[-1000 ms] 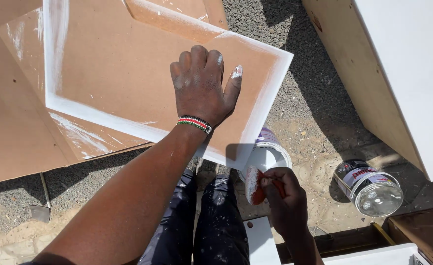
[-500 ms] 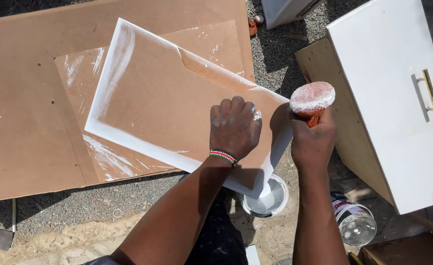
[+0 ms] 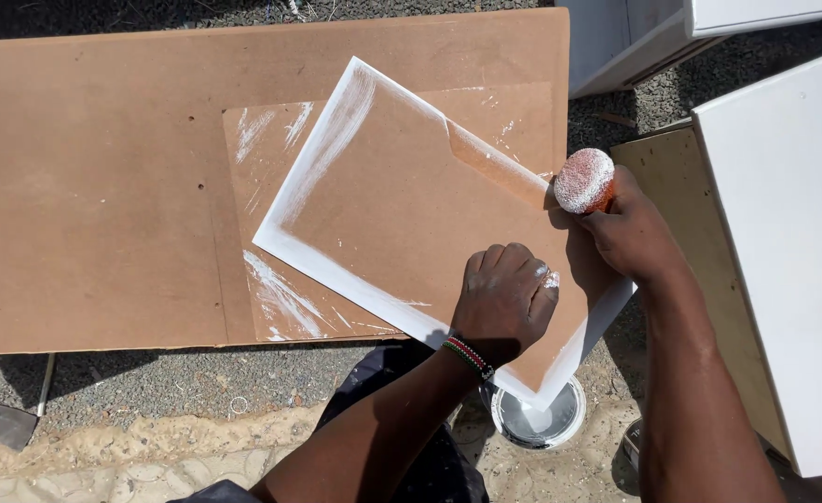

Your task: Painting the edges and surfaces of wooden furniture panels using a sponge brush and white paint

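The large brown board (image 3: pixel 103 186) lay flat on the gravel ground (image 3: pixel 131 382) and served as the surface, streaked with white paint where the smaller panel overlapped it. On it rested the brown panel (image 3: pixel 402 214), tilted so that its long axis ran from upper left to lower right, its left and lower edges already white. The left hand (image 3: pixel 504 303) was pressed palm-down, fingers curled, on the panel's lower right part, pinning it rather than gripping it. Below that corner, on the ground, stood an open paint tin (image 3: pixel 537 414), partly hidden by the panel. The right hand (image 3: pixel 630 233) was clenched around a round paint-loaded applicator (image 3: pixel 585 181), held at the panel's right edge; this hand was the nearer one to the unpainted right edge, which ran downward from the applicator. White cabinet pieces (image 3: pixel 784 233) stood at the far right.
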